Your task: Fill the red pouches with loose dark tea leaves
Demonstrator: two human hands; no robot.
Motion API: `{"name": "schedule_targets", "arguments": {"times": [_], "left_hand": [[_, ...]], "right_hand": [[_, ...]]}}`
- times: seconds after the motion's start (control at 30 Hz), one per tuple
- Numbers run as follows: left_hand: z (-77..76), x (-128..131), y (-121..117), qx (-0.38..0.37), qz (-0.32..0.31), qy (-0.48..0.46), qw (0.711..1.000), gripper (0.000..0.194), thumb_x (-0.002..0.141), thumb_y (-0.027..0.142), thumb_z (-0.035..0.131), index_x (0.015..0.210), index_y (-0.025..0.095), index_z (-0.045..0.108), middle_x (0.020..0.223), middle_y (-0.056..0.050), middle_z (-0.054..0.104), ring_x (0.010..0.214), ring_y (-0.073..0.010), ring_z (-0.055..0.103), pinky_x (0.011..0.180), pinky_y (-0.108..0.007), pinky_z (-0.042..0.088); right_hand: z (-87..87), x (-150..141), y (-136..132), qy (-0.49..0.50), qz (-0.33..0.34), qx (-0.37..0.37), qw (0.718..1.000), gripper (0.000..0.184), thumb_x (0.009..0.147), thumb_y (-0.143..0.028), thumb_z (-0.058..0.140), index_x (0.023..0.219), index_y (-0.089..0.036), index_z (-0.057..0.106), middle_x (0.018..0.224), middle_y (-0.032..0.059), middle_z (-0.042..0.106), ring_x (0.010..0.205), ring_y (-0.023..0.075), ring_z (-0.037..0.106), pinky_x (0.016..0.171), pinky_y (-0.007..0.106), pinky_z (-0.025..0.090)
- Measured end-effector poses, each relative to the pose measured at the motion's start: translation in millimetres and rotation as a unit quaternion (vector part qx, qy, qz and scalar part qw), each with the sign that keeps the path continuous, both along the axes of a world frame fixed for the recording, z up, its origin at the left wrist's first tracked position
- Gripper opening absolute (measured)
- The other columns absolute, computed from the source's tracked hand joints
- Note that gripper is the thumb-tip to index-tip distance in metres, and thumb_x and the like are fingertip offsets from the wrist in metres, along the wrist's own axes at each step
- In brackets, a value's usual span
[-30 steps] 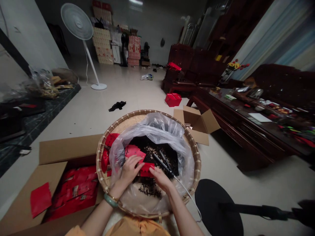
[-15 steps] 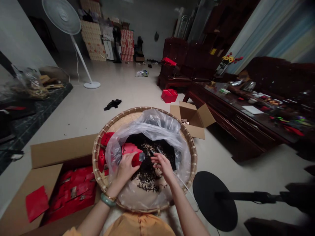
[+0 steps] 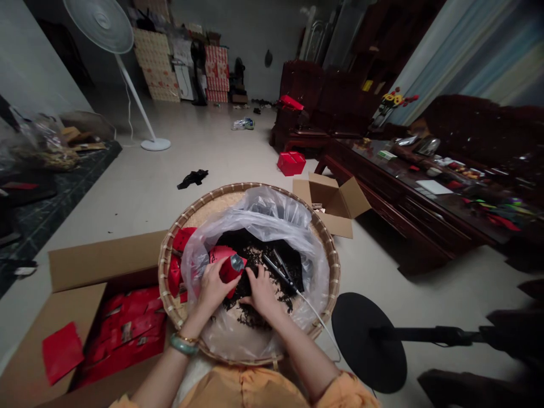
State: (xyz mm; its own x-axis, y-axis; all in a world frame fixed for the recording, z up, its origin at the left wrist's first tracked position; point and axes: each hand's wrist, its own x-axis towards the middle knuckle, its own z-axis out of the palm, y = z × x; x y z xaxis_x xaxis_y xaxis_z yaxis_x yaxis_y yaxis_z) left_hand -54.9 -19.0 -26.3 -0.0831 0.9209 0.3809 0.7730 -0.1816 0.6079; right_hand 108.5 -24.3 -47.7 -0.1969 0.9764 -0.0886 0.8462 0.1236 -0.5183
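A round woven tray sits in front of me. In it lies an open clear plastic bag holding dark loose tea leaves. My left hand grips a small red pouch with its mouth open and its silver lining showing. My right hand is down in the tea leaves, fingers curled together in them. Dark metal tongs with a white cord lie on the leaves just right of that hand. More red pouches lie at the tray's left side.
An open cardboard box of red pouches sits on the floor at my left. A smaller empty carton lies beyond the tray. A black round stand base is at the right, a dark wooden table further right, a standing fan behind.
The left hand has opened the red pouch and turned its mouth up. The right hand left the pouch and dropped into the tea leaves.
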Motion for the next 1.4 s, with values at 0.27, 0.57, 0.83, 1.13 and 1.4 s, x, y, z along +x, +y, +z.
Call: {"name": "schedule_targets", "arguments": {"times": [0.27, 0.57, 0.83, 1.13, 1.4], "left_hand": [[0.7, -1.3, 1.8, -0.01, 0.001, -0.002, 1.0, 0.051, 0.067, 0.038, 0.069, 0.112, 0.017, 0.055, 0.097, -0.009, 0.065, 0.092, -0.0256, 0.06, 0.077, -0.036, 0.05], [1.2, 1.2, 1.6, -0.008, -0.013, -0.019, 1.0, 0.05, 0.067, 0.037, 0.069, 0.111, 0.019, 0.056, 0.097, -0.009, 0.065, 0.092, -0.0258, 0.06, 0.076, -0.036, 0.05], [-0.4, 3.1, -0.5, -0.008, -0.022, -0.033, 0.999, 0.051, 0.065, 0.036, 0.07, 0.111, 0.02, 0.056, 0.098, -0.008, 0.064, 0.092, -0.025, 0.06, 0.075, -0.036, 0.051], [-2.7, 2.6, -2.5, 0.001, -0.031, -0.02, 0.999, 0.052, 0.065, 0.035, 0.07, 0.113, 0.02, 0.056, 0.101, -0.008, 0.064, 0.094, -0.0255, 0.059, 0.081, -0.039, 0.049], [4.7, 21.6, -6.5, -0.014, -0.073, -0.011, 0.997, 0.05, 0.063, 0.028, 0.072, 0.109, 0.021, 0.056, 0.097, -0.006, 0.063, 0.09, -0.0246, 0.057, 0.081, -0.038, 0.048]], "right_hand": [[-8.1, 12.3, 8.8, 0.166, 0.009, 0.005, 0.986, 0.038, 0.059, -0.001, 0.059, 0.092, -0.019, 0.062, 0.107, 0.0061, 0.053, 0.094, 0.0206, 0.054, 0.086, 0.035, 0.043], [6.7, 26.1, 13.4, 0.683, -0.149, -0.298, 0.65, 0.032, 0.065, -0.025, 0.07, 0.093, -0.022, 0.057, 0.086, -0.0011, 0.067, 0.071, 0.0138, 0.062, 0.064, 0.026, 0.048], [20.5, 26.3, 11.8, 0.774, -0.174, -0.346, 0.501, 0.029, 0.083, -0.046, 0.045, 0.092, -0.021, 0.058, 0.092, 0.0049, 0.069, 0.093, 0.0222, 0.063, 0.081, 0.047, 0.047], [24.4, 21.6, 14.1, 0.796, -0.221, -0.314, 0.469, 0.017, 0.081, -0.027, 0.048, 0.086, -0.019, 0.062, 0.09, 0.0055, 0.069, 0.093, 0.0199, 0.063, 0.087, 0.045, 0.047], [60.1, 16.9, 26.8, 0.807, -0.217, -0.173, 0.522, 0.015, 0.08, -0.03, 0.051, 0.083, -0.021, 0.063, 0.091, 0.0039, 0.069, 0.096, 0.02, 0.061, 0.091, 0.042, 0.045]]}}
